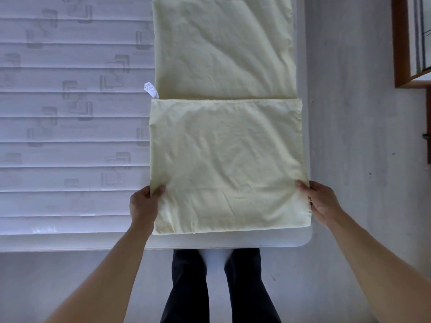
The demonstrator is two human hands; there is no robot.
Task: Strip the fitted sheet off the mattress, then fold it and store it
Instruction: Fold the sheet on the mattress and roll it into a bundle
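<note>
Fitted sheet (224,127): pale yellow, lies as a long narrow strip on the bare mattress (70,113), along its rt edge. Near end is folded over the strip; the fold's far edge sits approx. level with the care label (150,89) poking out at the strip's lt side. Lt hand (143,206) pinches the folded panel's lt edge, thumb on top. Rt hand (323,203) grips the rt edge likewise. Recommended: keep both grips level, side edges aligned w/ strip, smooth creases, then fold again toward the far end.
</note>
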